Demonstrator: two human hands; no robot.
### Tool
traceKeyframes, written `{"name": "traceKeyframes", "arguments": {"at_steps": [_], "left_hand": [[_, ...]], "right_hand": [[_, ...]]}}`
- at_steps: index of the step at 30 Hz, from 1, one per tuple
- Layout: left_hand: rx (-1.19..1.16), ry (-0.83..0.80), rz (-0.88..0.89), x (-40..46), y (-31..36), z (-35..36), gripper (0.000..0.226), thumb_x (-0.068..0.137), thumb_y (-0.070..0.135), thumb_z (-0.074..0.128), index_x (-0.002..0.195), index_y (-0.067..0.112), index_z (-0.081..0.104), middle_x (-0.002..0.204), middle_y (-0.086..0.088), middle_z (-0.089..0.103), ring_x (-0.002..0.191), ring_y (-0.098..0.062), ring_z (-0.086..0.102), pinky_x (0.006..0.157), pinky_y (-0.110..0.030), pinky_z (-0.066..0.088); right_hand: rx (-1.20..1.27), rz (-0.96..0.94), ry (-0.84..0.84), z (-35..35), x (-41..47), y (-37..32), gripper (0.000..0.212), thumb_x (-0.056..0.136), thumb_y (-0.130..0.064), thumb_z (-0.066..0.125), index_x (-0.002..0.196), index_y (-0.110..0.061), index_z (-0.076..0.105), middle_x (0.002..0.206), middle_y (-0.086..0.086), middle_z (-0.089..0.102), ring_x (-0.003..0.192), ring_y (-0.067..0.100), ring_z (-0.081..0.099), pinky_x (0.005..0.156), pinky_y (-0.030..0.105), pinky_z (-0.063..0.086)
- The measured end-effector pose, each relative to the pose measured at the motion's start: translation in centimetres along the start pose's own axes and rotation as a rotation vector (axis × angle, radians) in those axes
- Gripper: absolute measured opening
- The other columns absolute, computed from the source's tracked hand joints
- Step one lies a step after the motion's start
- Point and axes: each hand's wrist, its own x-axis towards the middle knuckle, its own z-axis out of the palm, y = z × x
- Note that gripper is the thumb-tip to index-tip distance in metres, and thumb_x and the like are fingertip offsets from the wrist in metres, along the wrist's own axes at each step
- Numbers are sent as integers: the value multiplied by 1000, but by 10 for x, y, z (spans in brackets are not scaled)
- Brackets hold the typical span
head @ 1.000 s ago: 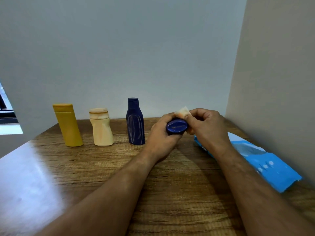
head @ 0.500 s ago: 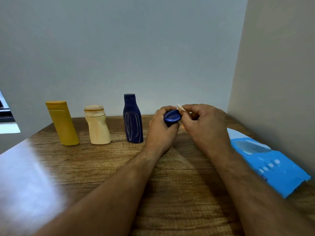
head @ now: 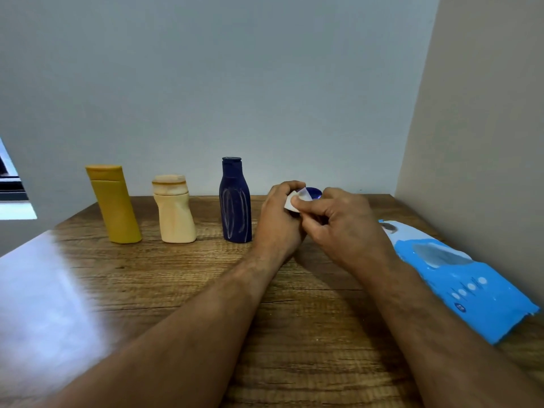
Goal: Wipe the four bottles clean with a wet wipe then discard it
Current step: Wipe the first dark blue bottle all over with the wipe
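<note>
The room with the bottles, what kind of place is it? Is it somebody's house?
Probably a corner of a home room, though it's hard to be sure. A wooden table is pushed against plain walls, a window edge shows at the left, and a blue pack of wet wipes lies by household bottles.

Left hand and right hand together, fingers curled, forearms extended.
</note>
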Motion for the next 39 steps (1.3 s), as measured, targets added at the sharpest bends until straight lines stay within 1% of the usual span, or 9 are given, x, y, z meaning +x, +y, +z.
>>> {"name": "traceKeyframes", "arguments": {"at_steps": [7,10,14,20,24,28,31,35,39], "left_hand": [[-110,8,-93,0,8,9,29,92,18,69,121,22,65,111,1,70,100,-12,68,92,-37,59],[-156,11,-113,-1,8,11,26,93,20,70,118,23,66,107,2,72,100,-12,69,92,-38,59],[-129,-8,-72,-2,9,9,26,92,22,65,117,20,64,115,-1,68,104,-16,67,93,-38,58],[21,10,15,2,11,12,26,99,21,61,125,20,61,119,7,60,98,-2,58,73,-6,44],[43,4,8,4,12,19,34,94,14,66,127,22,60,119,8,59,105,-6,58,85,-17,48],[-44,23,-37,4,11,20,36,91,11,70,123,24,60,122,9,58,112,-8,58,97,-22,51],[-69,41,-40,7,9,18,38,89,10,72,123,23,60,123,8,58,116,-10,58,103,-31,51],[-84,28,-40,6,6,16,35,91,7,68,124,19,61,125,5,59,116,-11,59,104,-36,52],[-212,32,-80,2,10,15,34,86,24,55,118,17,65,124,0,61,113,-20,63,99,-44,55]], "right_hand": [[-43,119,216,-6,4,3,27,88,-19,69,114,-24,74,70,-6,48,66,11,47,64,18,32],[-53,91,217,-6,3,2,27,84,-16,69,109,-22,76,69,-6,51,64,9,48,60,11,31],[-42,-8,126,0,1,0,24,85,-16,71,106,-26,77,70,-7,44,63,12,46,63,22,35],[-99,10,107,-2,2,1,30,91,-20,67,120,-28,71,80,-9,42,71,7,43,63,10,28],[-117,140,249,-5,5,3,31,90,-17,67,121,-18,71,80,-8,43,67,7,42,61,3,23],[-127,190,275,-5,6,6,29,90,-18,67,118,-15,72,81,-1,58,70,9,47,62,9,30],[-133,162,252,-4,6,5,27,86,-19,69,111,-12,75,80,4,67,69,10,50,67,20,37],[-112,59,177,1,2,6,21,81,-18,70,100,-14,78,72,3,65,63,11,49,65,22,38],[-66,-3,137,4,3,6,25,82,-15,73,107,-19,77,75,2,63,65,17,57,68,22,44]]}}
